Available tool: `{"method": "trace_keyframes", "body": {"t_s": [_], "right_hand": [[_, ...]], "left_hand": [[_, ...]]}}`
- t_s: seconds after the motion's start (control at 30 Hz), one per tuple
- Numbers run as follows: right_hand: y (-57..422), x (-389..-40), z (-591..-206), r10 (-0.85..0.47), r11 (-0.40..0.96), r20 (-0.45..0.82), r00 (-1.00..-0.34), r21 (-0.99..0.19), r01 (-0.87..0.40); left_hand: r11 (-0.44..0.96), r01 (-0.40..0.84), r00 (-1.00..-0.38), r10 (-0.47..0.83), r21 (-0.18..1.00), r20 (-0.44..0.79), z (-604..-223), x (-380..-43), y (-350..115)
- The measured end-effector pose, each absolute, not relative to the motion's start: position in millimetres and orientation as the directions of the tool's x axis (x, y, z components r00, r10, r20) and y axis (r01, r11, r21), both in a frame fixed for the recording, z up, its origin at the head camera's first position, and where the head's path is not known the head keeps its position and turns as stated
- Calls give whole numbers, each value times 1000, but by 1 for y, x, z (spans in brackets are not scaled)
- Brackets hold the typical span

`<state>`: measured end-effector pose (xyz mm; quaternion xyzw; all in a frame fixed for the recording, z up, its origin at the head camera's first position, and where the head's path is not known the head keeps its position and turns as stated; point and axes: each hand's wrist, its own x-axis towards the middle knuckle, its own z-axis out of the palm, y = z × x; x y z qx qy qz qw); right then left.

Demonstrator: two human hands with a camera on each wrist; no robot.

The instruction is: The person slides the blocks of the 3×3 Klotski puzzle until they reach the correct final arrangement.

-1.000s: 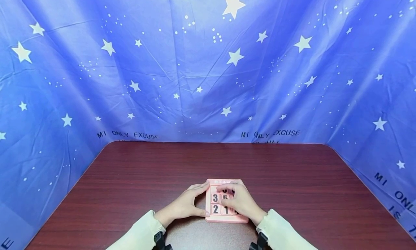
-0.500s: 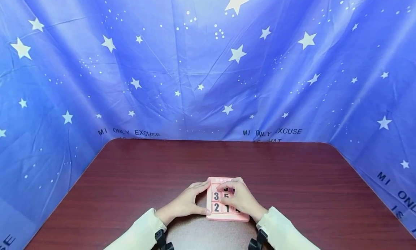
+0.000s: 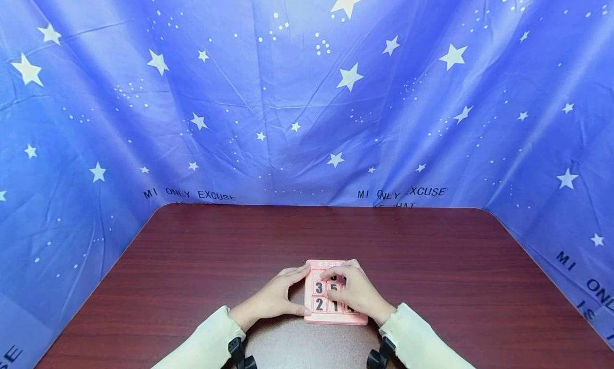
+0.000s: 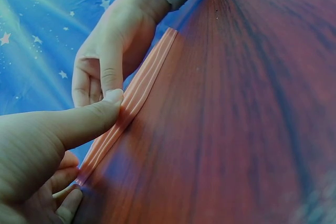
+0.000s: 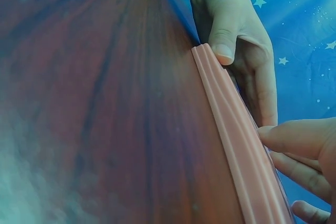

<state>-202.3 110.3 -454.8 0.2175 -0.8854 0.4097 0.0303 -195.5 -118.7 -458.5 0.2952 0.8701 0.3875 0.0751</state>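
Note:
A pink number sliding puzzle [image 3: 336, 321] lies flat on the table. Tiles 3 [image 3: 318, 288], 2 [image 3: 318, 305] and 1 [image 3: 334, 308] show; the slot at the far left corner has no tile. My left hand [image 3: 269, 301] holds the puzzle's left side, thumb at the near corner and fingers at the far one. Over its right part lies my right hand [image 3: 361, 295], thumb and index finger apart and touching the face near the middle. It hides several tiles. Both wrist views show the puzzle edge-on, its near side [image 4: 152, 69] ridged.
The dark red wooden table [image 3: 230, 241] extends around the puzzle. Behind it and at both sides hangs a blue curtain [image 3: 288, 91] with white stars. Each wrist carries a black camera mount [image 3: 381, 353] close to the table's near side.
The head view has tilted slightly, so the scene sits a little higher. Hands and puzzle keep the same places relative to each other, and the visible tiles look unmoved.

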Motion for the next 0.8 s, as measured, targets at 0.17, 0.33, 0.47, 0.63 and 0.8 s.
{"method": "trace_keyframes", "body": {"t_s": [0.17, 0.33, 0.47, 0.63, 0.8], "right_hand": [[110, -203, -455, -332, 579, 224, -917, -719, -385], [109, -206, -457, -301, 577, 241, -923, -724, -377], [108, -209, -457, -288, 572, 260, -921, -725, -384], [106, -212, -456, -271, 588, 250, -930, -722, -365], [104, -213, -455, -248, 600, 232, -940, -725, -338]], "left_hand": [[524, 458, -814, 572, 718, 102, -459, -196, -119], [520, 463, -814, 570, 718, 112, -460, -197, -119], [512, 469, -811, 572, 720, 122, -461, -197, -119], [512, 468, -812, 571, 720, 122, -461, -196, -119], [515, 472, -811, 572, 716, 123, -460, -196, -119]]}}
